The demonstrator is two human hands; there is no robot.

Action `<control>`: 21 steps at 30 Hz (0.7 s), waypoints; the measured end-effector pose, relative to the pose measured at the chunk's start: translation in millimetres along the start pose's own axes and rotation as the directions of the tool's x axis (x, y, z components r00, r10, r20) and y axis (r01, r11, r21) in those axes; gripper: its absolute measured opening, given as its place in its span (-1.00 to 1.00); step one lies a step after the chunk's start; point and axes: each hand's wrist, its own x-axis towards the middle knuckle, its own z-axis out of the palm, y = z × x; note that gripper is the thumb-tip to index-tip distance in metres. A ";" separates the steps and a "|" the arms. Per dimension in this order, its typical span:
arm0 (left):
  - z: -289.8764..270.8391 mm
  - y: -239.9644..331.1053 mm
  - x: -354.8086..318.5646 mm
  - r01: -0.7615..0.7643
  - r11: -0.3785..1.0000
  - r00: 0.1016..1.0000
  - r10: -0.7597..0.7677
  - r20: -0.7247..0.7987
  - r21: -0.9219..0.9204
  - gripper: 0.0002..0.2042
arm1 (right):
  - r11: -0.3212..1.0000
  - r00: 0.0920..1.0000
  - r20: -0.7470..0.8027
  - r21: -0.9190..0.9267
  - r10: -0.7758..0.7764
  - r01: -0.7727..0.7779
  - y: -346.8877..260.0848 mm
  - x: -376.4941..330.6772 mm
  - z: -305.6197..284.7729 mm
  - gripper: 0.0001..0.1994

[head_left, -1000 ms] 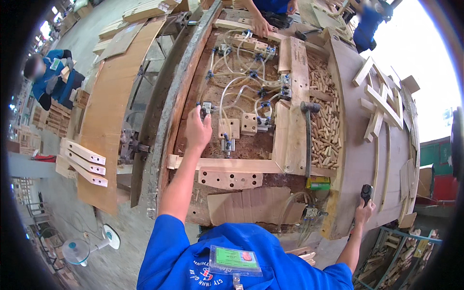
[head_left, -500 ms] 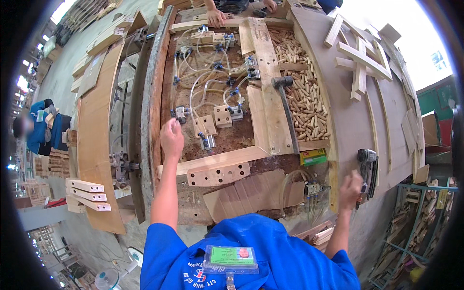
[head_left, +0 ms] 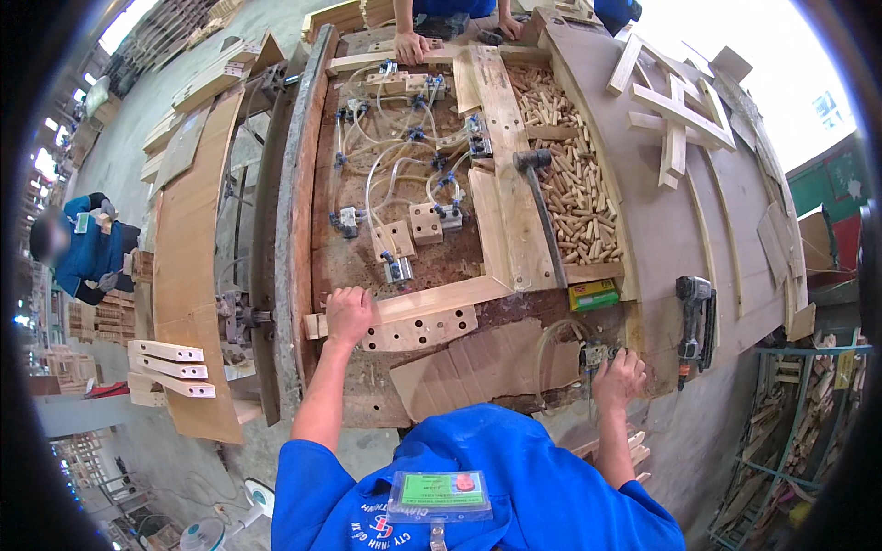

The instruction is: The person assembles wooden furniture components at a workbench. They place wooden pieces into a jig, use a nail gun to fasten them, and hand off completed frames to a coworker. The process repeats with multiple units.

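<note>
My left hand (head_left: pixel 351 315) is closed over the left end of a pale wooden rail (head_left: pixel 441 298), the near side of a frame on the worktable. Just below that rail lies a flat wooden block with dark holes (head_left: pixel 423 328). My right hand (head_left: pixel 620 376) is at a small set of air valves with hoses (head_left: pixel 595 354) on the table's near edge; its fingers are bent but apart, and the fingertip contact is partly hidden. Inside the frame are small air clamps (head_left: pixel 398 268), wooden blocks (head_left: pixel 425 223) and clear hoses (head_left: pixel 371 184).
A nail gun (head_left: pixel 695 321) lies right of my right hand. A mallet (head_left: pixel 542 207) rests across the frame's right board, beside a tray of dowels (head_left: pixel 583 197). Cardboard (head_left: pixel 473 367) lies in front. At the far end, a co-worker's hand (head_left: pixel 411 48) touches the frame.
My left hand has come from beside the left air clamp back toward me onto the near rail. My right hand has shifted left, from beside the nail gun to the air valves.
</note>
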 end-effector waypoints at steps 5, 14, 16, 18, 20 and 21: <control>-1.2 5.7 3.5 -0.038 0.999 0.996 0.038 0.075 -0.003 -0.71 | 0.875 0.978 -0.072 0.464 0.194 -0.139 20.8 18.9 17.2 -0.71; -2.6 12.9 9.8 -0.006 1.000 0.990 0.006 0.143 0.005 -0.65 | 0.727 0.963 -0.033 0.663 0.269 -0.180 26.4 27.0 25.0 -0.82; -0.9 13.2 10.7 0.005 1.000 0.991 -0.006 0.135 0.006 -0.64 | 0.750 0.967 -0.078 0.647 0.244 -0.138 28.9 26.9 26.6 -0.82; -1.0 12.9 11.3 -0.001 1.000 0.989 0.002 0.146 -0.006 -0.63 | 0.761 0.964 -0.110 0.638 0.243 -0.119 28.7 24.7 28.4 -0.81; -1.8 13.0 11.6 0.001 1.000 0.989 0.002 0.151 -0.016 -0.63 | 0.756 0.964 -0.104 0.643 0.246 -0.124 29.6 24.5 29.1 -0.81; -2.2 13.5 11.8 0.006 1.000 0.989 -0.003 0.150 -0.021 -0.63 | 0.754 0.964 -0.101 0.645 0.248 -0.127 30.0 24.1 29.3 -0.81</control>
